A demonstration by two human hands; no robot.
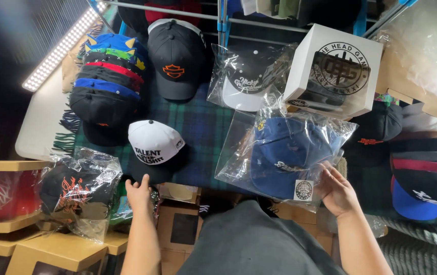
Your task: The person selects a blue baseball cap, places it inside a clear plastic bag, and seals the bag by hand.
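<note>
My right hand grips the near right edge of a clear plastic bag holding a blue cap, which lies on the dark green tartan cloth. My left hand rests fingers-down at the near edge of the cloth, touching the dark brim of a white-fronted cap with black lettering. A bagged black cap with orange stitching lies just left of that hand.
A stack of several caps sits at the back left beside a black cap with an orange emblem. A bagged black-and-white cap and a white display box stand behind. More caps lie right. Cardboard boxes line the near edge.
</note>
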